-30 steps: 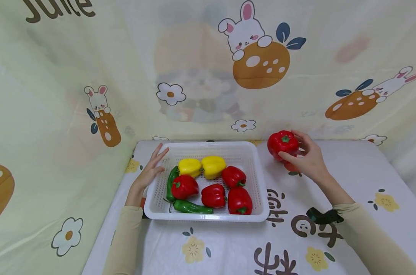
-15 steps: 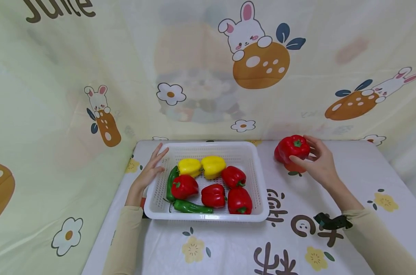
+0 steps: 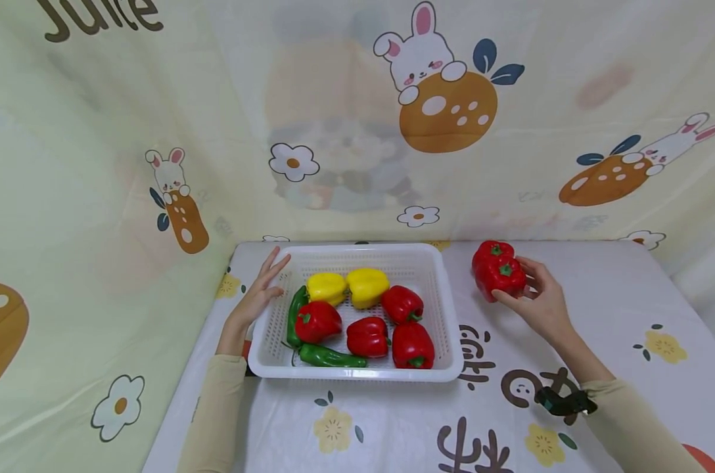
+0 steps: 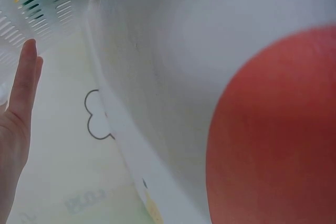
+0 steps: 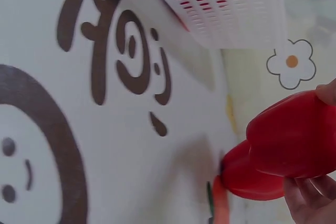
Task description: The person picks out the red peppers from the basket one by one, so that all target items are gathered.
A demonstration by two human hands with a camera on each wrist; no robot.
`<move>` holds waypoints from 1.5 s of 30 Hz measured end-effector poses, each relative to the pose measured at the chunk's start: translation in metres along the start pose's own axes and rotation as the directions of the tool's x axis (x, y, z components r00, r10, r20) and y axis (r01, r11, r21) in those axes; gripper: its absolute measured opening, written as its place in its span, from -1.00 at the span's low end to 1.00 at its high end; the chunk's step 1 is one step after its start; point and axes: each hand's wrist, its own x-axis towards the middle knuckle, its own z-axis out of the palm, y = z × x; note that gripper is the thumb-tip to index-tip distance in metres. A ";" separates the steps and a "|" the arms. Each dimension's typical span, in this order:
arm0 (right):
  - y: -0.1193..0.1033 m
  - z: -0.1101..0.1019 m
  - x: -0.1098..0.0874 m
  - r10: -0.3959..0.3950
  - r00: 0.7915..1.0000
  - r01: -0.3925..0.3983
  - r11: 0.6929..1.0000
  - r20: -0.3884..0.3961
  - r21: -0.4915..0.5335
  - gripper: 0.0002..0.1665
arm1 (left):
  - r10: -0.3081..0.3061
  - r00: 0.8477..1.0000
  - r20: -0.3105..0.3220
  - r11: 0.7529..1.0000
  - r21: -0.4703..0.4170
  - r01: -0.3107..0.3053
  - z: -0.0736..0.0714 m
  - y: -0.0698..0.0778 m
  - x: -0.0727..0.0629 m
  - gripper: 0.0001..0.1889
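My right hand (image 3: 541, 299) grips a red bell pepper (image 3: 505, 279) by its right side, thumb in front and fingers behind. A second red bell pepper (image 3: 492, 249) stands just behind it on the table, partly hidden. In the right wrist view the held pepper (image 5: 294, 135) overlaps the other pepper (image 5: 247, 174); whether it touches the table I cannot tell. My left hand (image 3: 255, 301) rests at the left rim of a white perforated basket (image 3: 357, 374), its fingers straight. In the left wrist view, the left hand (image 4: 18, 108) lies beside the basket wall (image 4: 47, 3).
Inside the basket lie two yellow bell peppers (image 3: 367, 287), several red bell peppers (image 3: 413, 345) and two long green peppers (image 3: 332, 357). A printed cloth covers the table (image 3: 393, 420). Behind it hangs a patterned curtain (image 3: 345, 197).
My right hand has carried the red bell pepper first rightward, then toward me, to the front of the second red pepper, which now shows behind it. The left hand and basket have stayed put.
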 end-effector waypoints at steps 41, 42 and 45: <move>0.018 0.006 -0.009 0.117 0.993 -0.116 0.993 0.022 -0.019 0.03 | -0.010 1.000 0.007 1.000 -0.008 0.010 -0.001 0.002 -0.001 -0.35; 0.015 0.004 -0.009 0.104 0.994 -0.103 0.994 0.021 -0.018 0.03 | -0.007 1.000 0.008 1.000 -0.007 0.007 -0.001 0.001 -0.001 -0.35; 0.002 -0.003 -0.007 0.073 0.997 -0.073 0.997 -0.003 -0.018 0.00 | -0.002 1.000 0.014 1.000 -0.005 0.002 -0.001 0.001 -0.001 -0.34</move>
